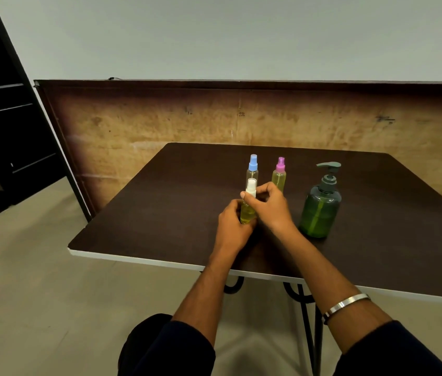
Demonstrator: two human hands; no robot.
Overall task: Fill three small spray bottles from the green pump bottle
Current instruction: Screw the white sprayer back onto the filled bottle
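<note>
Left hand (234,221) gripping white-capped spray bottle (248,210) upright on surface (160,202) to steady it, right hand (270,204) pinching its neck, probably tightening the top, green pump bottle (320,210) just right.

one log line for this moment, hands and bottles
left hand: holds white-cap bottle | right hand: at its cap | blue-cap, pink-cap, pump bottle: standing on table

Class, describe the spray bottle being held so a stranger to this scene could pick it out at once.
On the dark table, left of the green pump bottle, stand three small spray bottles. The nearest one, the white-capped spray bottle, is gripped by both hands; the two behind it have blue and pink caps.
</note>
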